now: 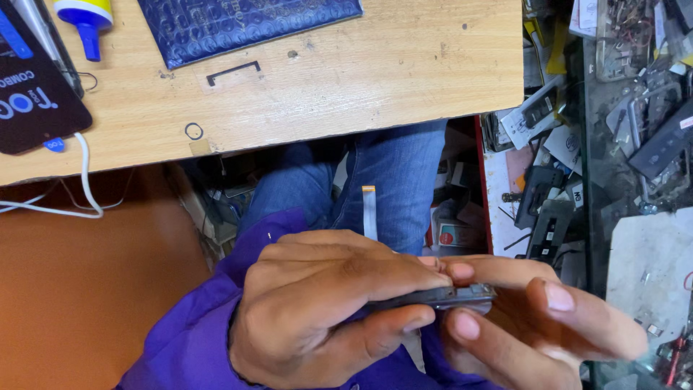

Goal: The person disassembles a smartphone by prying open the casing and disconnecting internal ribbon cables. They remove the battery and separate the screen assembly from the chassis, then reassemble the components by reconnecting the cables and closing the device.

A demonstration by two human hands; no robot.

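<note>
Low in the view, both my hands hold a thin dark phone edge-on over my lap. My left hand wraps over its top with the thumb under it. My right hand supports its right end, fingertips pressed along the edge. Most of the phone is hidden between the palms. A purple sleeve covers my left forearm.
A wooden desk spans the top, carrying a blue embossed mat, a yellow glue bottle with blue nozzle, a black phone box, a white cable and small loose parts. Cluttered spare parts and a glass counter lie at right.
</note>
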